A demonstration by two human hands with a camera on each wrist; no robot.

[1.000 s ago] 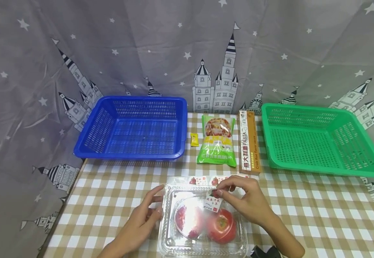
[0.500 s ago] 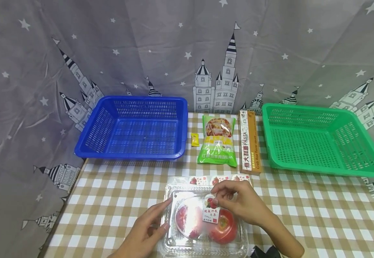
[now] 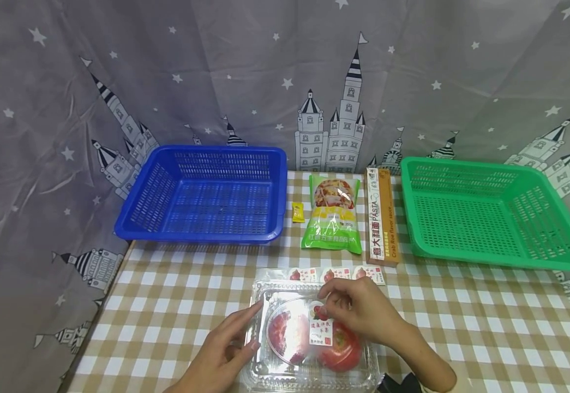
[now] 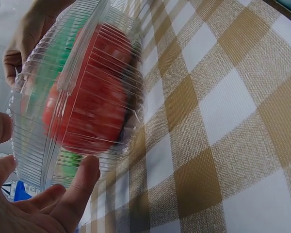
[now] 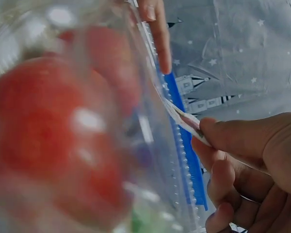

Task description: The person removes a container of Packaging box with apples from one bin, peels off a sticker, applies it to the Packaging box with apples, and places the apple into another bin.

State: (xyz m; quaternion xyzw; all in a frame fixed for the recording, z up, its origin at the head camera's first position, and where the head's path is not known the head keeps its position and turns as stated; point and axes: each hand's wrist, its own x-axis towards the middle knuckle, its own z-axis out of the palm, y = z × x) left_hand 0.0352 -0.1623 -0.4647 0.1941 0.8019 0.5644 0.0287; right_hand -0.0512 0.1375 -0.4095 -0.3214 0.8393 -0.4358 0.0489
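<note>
With the small printed label sticker (image 3: pixel 322 326) pinched by the right hand (image 3: pixel 363 314) over the clear plastic clamshell box of red tomatoes (image 3: pixel 309 338), steadied by the relaxed left hand (image 3: pixel 226 349), a crooked, creased stick could result if the box slides.

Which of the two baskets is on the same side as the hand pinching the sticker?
The green basket, at the table's right end. The right hand pinches the sticker; the blue basket sits left.
</note>
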